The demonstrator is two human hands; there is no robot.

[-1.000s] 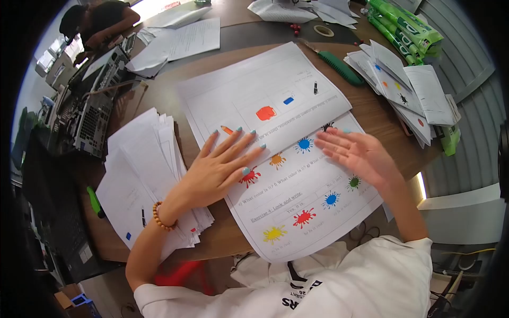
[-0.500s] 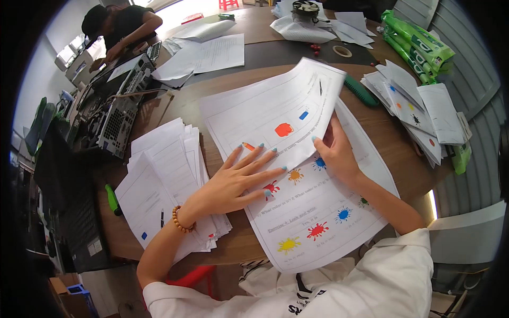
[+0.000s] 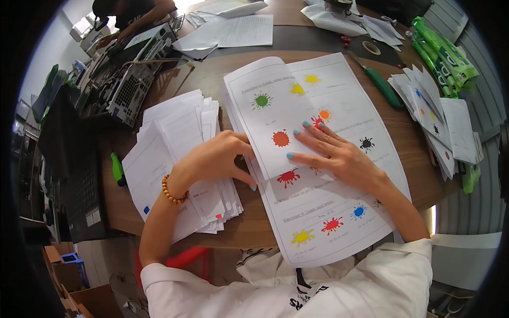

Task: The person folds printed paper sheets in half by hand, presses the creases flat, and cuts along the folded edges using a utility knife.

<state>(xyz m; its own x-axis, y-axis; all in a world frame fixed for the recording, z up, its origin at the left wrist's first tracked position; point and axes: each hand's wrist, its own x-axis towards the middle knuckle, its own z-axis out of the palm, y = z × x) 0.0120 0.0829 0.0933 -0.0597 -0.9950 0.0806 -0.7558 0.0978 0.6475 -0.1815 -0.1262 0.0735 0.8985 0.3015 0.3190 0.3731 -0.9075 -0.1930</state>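
A printed sheet [image 3: 344, 196] with coloured paint splats lies on the table, its upper left part covered by a turned page [image 3: 265, 119] showing green and orange splats. My right hand [image 3: 339, 159] rests flat across that page and the sheet, fingers spread. At the page's left edge is my left hand [image 3: 212, 159], its thumb apart and its other fingertips hidden behind the paper. A stack of papers [image 3: 169, 127] sits beneath and beside my left wrist, which wears a beaded bracelet.
A green-handled tool [image 3: 384, 87], a tape roll [image 3: 371, 48], more papers [image 3: 424, 114] and green packs [image 3: 445, 58] lie to the right. At left are an open computer case [image 3: 132, 87], a laptop [image 3: 79, 175] and a green marker [image 3: 117, 168]. Another person [image 3: 135, 13] is at upper left.
The page has been turned over toward the left. My right hand went from its edge to lying flat on it, and my left hand slid off to its left side. The view has shifted.
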